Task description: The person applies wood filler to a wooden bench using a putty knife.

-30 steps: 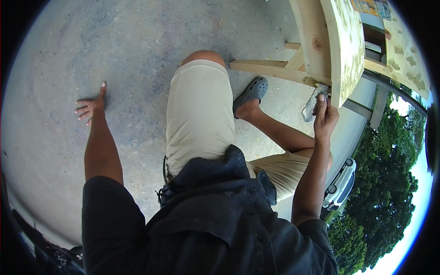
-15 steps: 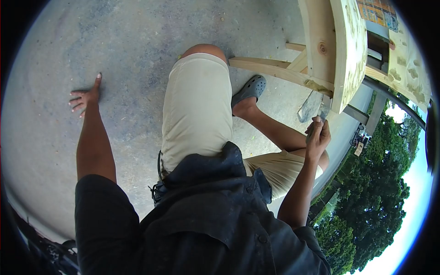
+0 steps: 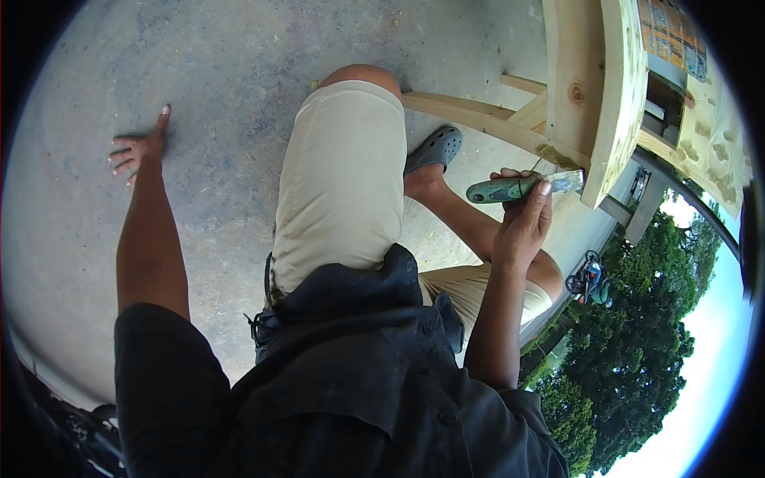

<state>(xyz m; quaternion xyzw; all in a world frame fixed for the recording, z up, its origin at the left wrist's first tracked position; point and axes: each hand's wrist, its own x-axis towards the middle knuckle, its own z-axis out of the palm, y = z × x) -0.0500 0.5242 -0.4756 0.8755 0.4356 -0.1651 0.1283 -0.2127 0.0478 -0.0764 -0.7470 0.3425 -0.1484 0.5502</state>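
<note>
My left hand rests on the concrete floor with its fingers spread, well away from the woodwork. Between the thumb and fingers of my right hand is a putty knife with a worn green handle. Its smeared metal blade points right and overlaps the lower edge of a pale wooden frame in this view. A yellowish patch of filler marks the frame's lower corner, just above the blade. Part of the knife is hidden behind my fingers.
A wooden rail runs low from the frame toward my bent knee. My foot in a grey clog stands beneath it. Filler-spotted boards are at the upper right. A motorcycle and trees are beyond.
My right hand has moved slightly left and turned the putty knife, so its green handle now shows pointing left. My left hand stays on the floor. A motorcycle has come into view behind.
</note>
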